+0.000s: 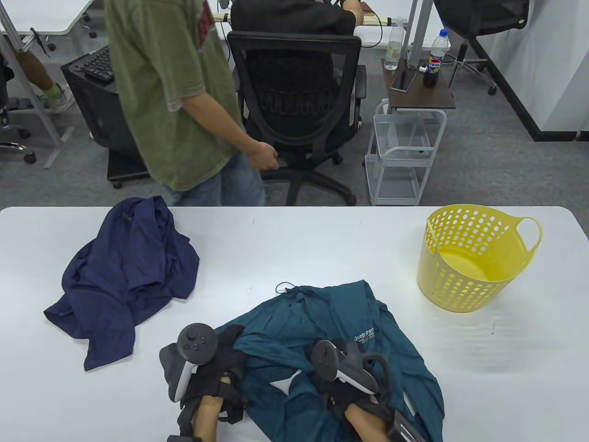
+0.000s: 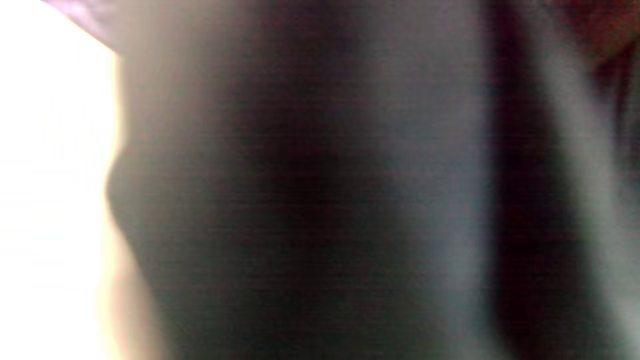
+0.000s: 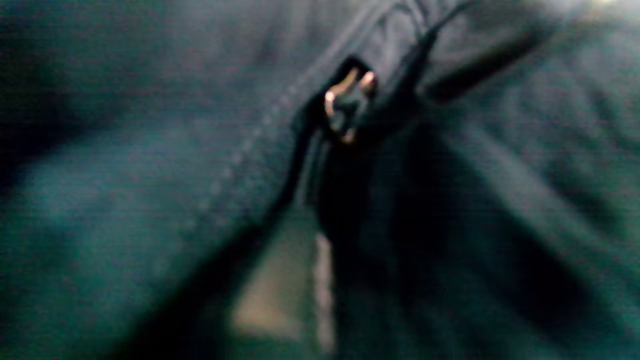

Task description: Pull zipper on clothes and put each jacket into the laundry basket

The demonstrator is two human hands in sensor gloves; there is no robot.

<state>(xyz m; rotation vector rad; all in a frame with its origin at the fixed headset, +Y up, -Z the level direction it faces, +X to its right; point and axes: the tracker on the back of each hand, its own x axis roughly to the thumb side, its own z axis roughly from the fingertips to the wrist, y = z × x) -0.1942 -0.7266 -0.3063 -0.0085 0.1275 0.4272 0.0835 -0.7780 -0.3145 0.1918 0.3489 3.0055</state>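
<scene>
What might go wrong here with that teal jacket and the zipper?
The teal jacket lies crumpled, so loose fabric near the zipper slider might catch as it is pulled. The yellow basket stands apart at the table's right and looks light; a tossed jacket might tip it. Both wrist views are blurred, so neither hand's grip can be checked.

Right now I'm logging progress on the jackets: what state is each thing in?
Teal jacket: spread on the table, front still partly open; both hands on it.
Zipper slider: on the track, blurred.
Navy jacket: crumpled, untouched.
Laundry basket: upright, holding no jacket.
Left hand: on the jacket, fingers hidden.
Right hand: on the jacket, fingers hidden.
</scene>
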